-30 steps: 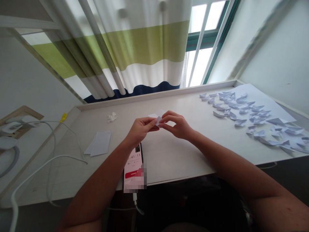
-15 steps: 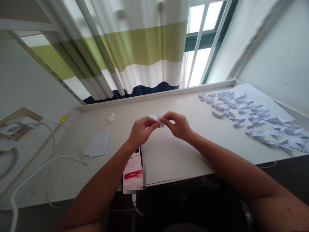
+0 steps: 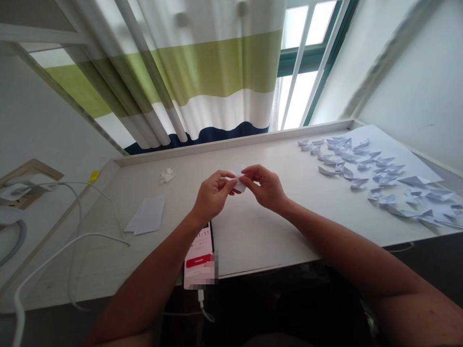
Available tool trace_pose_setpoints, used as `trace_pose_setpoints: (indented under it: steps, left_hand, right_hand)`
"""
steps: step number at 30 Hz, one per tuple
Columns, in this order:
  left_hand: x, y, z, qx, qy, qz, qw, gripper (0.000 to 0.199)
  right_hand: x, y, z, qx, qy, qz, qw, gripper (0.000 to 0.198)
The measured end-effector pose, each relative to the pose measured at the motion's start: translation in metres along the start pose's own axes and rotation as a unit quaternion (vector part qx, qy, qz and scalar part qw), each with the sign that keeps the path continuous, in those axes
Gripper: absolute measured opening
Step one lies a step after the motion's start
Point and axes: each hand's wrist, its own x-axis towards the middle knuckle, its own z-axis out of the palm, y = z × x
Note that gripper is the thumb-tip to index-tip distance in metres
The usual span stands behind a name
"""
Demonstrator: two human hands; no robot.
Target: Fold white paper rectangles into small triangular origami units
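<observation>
Between both hands, above the middle of the white table [image 3: 253, 236], is a small folded piece of white paper [image 3: 239, 169]. My left hand [image 3: 214, 193] pinches its left side, thumb over the bent fingers. From the other side my right hand [image 3: 264, 185] grips it between thumb and forefinger. The fingers cover much of the paper, so its exact folds cannot be made out. On the right of the table lie several small folded paper boats [image 3: 349, 157]. Flat white paper slips [image 3: 150, 214] rest on the left.
A phone [image 3: 198, 262] with a charging cable lies at the front edge, partly under my left forearm. Crumpled white paper [image 3: 167, 176] sits at the back left. White cables [image 3: 72, 250] cross the left side. A curtain [image 3: 217, 72] hangs behind the table.
The folded paper has turned between my fingers, and less of it shows on the left. My left fingers have shifted and spread slightly; both hands stay in nearly the same place.
</observation>
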Motion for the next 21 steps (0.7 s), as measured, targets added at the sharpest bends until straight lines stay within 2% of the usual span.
trace_pose_setpoints:
  steps: [6, 14, 21]
  left_hand:
    - [0.0003, 0.0015, -0.0003, 0.038, 0.015, 0.026, 0.999, 0.042]
    - [-0.0004, -0.005, -0.0022, 0.072, 0.047, 0.066, 0.994, 0.029]
    - [0.0, -0.0008, -0.0013, 0.019, 0.037, 0.034, 0.999, 0.029]
  right_hand:
    - [0.0018, 0.002, -0.0012, -0.011, 0.007, -0.017, 1.0, 0.029]
    - [0.0032, 0.0012, -0.0035, 0.02, -0.016, -0.005, 1.0, 0.035]
    - [0.0035, 0.0013, -0.0005, 0.101, -0.029, 0.046, 0.993, 0.043]
